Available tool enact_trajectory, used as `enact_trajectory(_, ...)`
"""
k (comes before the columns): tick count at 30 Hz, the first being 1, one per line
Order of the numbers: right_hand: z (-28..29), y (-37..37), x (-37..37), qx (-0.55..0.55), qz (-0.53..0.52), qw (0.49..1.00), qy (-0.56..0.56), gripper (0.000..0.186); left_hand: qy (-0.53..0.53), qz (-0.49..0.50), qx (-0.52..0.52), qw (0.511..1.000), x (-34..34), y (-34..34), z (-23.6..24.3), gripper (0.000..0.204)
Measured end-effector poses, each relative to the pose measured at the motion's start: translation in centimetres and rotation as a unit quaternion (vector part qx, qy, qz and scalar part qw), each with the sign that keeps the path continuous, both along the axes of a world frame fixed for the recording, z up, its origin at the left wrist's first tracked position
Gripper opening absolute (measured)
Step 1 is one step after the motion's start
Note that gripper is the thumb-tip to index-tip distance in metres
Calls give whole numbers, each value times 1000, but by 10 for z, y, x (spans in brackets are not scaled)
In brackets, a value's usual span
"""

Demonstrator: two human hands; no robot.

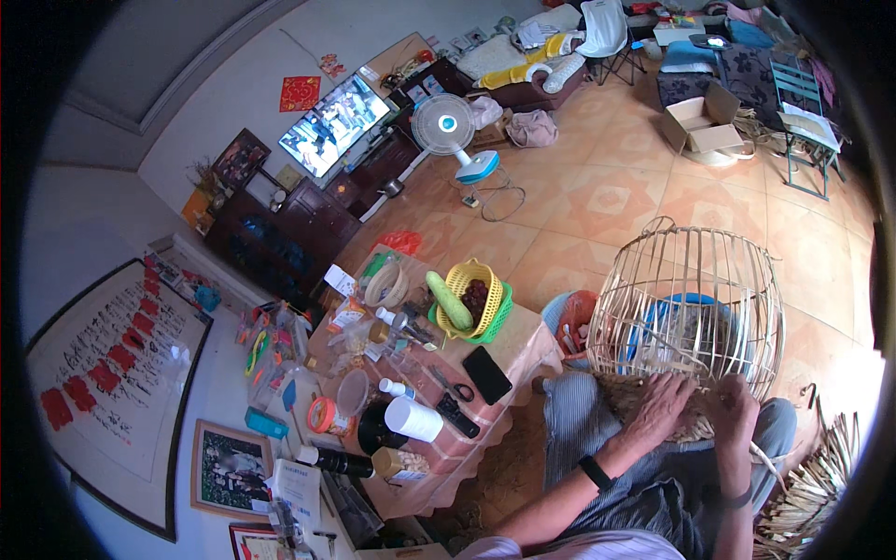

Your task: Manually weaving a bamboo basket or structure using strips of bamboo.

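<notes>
An open-ribbed basket of pale split strips [684,261] rests over my lap, its denser woven part [627,401] toward me. My left hand [665,403] lies at that woven part with curled fingers gripping the weave. My right hand [735,411] is closed beside it on the right, apparently on a strip at the weave; exactly what its fingertips hold is hidden. A pale loose strip [765,459] hangs below it. A blue basin [644,331] shows through the ribs.
A cloth-covered table [518,359] at my left holds vegetable baskets [474,280], scissors [455,385], phone [487,373] and bottles. A red bag in a tub [577,322] sits beside it. Strip bundles [812,495] lie right. A fan [443,126], cardboard box [700,126] and folding chair [807,131] stand beyond.
</notes>
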State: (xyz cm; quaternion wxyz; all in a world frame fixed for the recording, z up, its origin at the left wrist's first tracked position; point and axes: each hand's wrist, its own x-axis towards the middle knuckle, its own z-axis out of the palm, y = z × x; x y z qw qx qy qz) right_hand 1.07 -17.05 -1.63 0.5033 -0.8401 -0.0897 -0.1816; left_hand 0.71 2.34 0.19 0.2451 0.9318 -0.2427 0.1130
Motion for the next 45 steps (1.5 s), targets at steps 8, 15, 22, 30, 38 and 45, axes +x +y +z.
enact_trajectory(8,5,-34,34,513,32,831,214,18,74,22,-29,997,-4,-7,-7,74)
enact_trajectory(15,9,-26,5,532,139,812,193,23,50,10,-89,995,-1,-5,-6,74)
enact_trajectory(22,18,-27,-40,569,194,754,265,32,33,10,-92,995,2,-5,-2,62)
enact_trajectory(30,43,-19,6,-109,119,975,150,21,8,4,-32,999,1,-4,-4,64)
enact_trajectory(38,47,-58,1,375,58,879,289,24,47,-13,-67,997,6,0,1,60)
enact_trajectory(45,-2,-31,-34,206,157,893,368,28,112,-77,-85,987,10,14,12,55)
